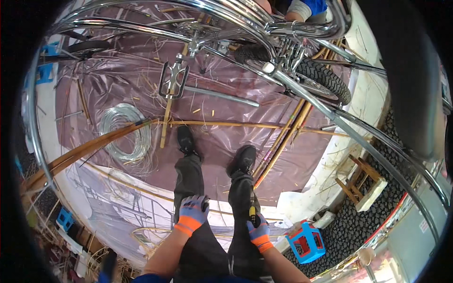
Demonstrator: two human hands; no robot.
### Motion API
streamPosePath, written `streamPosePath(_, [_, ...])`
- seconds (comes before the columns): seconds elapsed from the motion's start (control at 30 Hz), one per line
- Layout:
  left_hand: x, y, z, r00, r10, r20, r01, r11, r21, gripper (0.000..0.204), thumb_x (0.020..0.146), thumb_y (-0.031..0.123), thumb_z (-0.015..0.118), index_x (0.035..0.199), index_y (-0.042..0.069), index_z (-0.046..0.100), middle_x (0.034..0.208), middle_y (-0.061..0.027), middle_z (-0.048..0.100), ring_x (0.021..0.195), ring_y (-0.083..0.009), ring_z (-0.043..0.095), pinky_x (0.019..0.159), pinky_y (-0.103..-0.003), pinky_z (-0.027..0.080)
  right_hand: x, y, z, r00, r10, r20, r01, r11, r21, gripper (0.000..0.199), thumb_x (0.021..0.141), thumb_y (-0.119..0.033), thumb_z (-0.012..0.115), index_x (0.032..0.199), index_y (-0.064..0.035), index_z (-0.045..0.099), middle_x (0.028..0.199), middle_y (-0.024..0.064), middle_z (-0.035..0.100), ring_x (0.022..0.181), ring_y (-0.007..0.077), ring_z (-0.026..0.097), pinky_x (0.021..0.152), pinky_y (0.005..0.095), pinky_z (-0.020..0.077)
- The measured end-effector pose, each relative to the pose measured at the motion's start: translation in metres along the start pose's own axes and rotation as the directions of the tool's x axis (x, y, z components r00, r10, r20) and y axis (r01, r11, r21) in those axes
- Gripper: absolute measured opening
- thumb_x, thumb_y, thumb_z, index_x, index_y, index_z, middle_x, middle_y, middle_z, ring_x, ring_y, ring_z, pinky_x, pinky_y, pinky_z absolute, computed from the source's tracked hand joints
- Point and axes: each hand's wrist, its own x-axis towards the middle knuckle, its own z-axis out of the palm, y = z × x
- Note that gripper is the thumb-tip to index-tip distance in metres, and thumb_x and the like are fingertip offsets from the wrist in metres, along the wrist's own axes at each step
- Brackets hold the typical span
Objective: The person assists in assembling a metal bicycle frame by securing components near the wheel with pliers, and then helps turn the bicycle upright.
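Yellow-blk tool (252, 210) w/ R fingers (258, 230) curled round it; L fingers (191, 202) nr leg (188, 177), can't tell how open/what's held

The left glove (192, 212) and right glove (259, 231), lower centre, are grey-blue with orange cuffs; the tool (252, 211) at the right one is yellow and black. Mid-frame, the sheet (213, 148) is maroon. Lower right, the blue-and-red stool (309, 236) borders black flooring (351, 233) patterned with pale flecks.
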Motion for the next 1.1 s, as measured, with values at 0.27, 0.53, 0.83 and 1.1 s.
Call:
streamPosePath(0.27, [-0.04,-0.013,0.008,0.988,0.111,0.109,-0.135,0.958,0.252,0.05,0.08,0.045,0.064,0.119,0.014,0.064,0.13,-0.0111,0.058,0.126,-0.0299,0.047,0.112,-0.046,0.028,0.009,0.025,0.002,0.997,-0.038,-0.07,0.051,0.979,0.196,0.051,0.077,-0.018,0.076,0.121,0.0012,0.057,0.1,0.0166,0.068,0.091,0.0296,0.067,0.082,0.036,0.0512])
streamPosePath(0.53, [-0.018,-0.013,0.006,0.986,-0.066,0.155,0.026,0.969,0.247,0.047,0.085,0.046,0.056,0.118,0.014,0.065,0.129,-0.009,0.06,0.123,-0.0256,0.052,0.111,-0.042,0.029,0.003,0.017,0.008,0.996,0.071,-0.058,-0.069,0.997,0.035,0.063,0.076,-0.036,0.076,0.128,-0.0067,0.055,0.115,0.0187,0.065,0.105,0.0345,0.062,0.094,0.0414,0.0466])
streamPosePath(0.83, [0.0,-0.026,-0.018,0.973,-0.105,0.207,0.051,0.967,0.249,0.052,0.084,0.048,0.058,0.12,0.012,0.065,0.13,-0.0115,0.06,0.126,-0.0298,0.05,0.109,-0.041,0.034,0.004,-0.013,0.02,0.993,0.119,-0.014,-0.12,0.984,-0.134,0.066,0.077,-0.046,0.074,0.13,-0.012,0.055,0.118,0.0161,0.065,0.109,0.0366,0.061,0.095,0.0424,0.0456])
streamPosePath(1.1, [0.022,-0.039,-0.061,0.961,-0.104,0.256,0.056,0.98,0.19,0.052,0.085,0.049,0.057,0.12,0.012,0.066,0.126,-0.012,0.062,0.121,-0.0306,0.053,0.107,-0.041,0.036,0.014,-0.057,0.021,0.978,0.207,0.025,-0.202,0.971,-0.127,0.066,0.077,-0.05,0.071,0.13,-0.0126,0.056,0.114,0.0178,0.067,0.106,0.0365,0.063,0.093,0.0431,0.0478])
